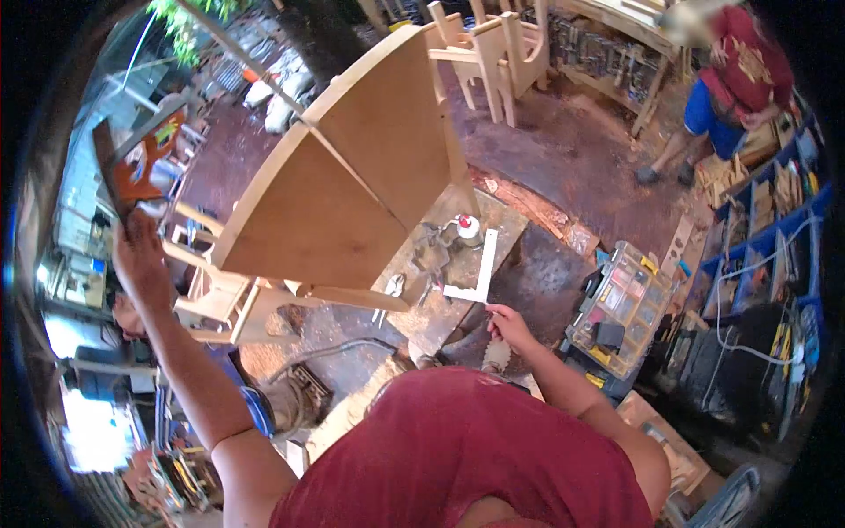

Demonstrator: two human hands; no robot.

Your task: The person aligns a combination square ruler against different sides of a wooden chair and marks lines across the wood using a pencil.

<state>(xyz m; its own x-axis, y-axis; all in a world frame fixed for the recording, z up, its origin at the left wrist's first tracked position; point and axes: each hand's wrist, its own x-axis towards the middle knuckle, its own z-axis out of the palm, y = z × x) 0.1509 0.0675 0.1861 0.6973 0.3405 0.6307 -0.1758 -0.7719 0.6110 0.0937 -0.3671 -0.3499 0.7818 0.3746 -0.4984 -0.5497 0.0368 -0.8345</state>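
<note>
My left hand (143, 255), at the far left, is raised and wrapped round the dark bar of an L-shaped tool (111, 167), which looks like a square with a grey blade. Lower and to the right, my right hand (509, 326) pinches the corner end of a white L-shaped square (482, 275). A large curved wooden panel (352, 167) stands tilted between my hands, a thin line running across it. Under the white square is a low worktop (431, 330), with a white bottle with a red cap (468, 228) and metal clamp-like pieces (431, 249) on it.
A clear-lidded organizer case (623, 304) lies at my right. Blue shelving (748, 242) lines the right side. A person in a red shirt (748, 66) stands at the back right. Wooden chair frames (497, 57) stand at the back; another chair (211, 295) is at the left. A hose (343, 348) crosses the floor.
</note>
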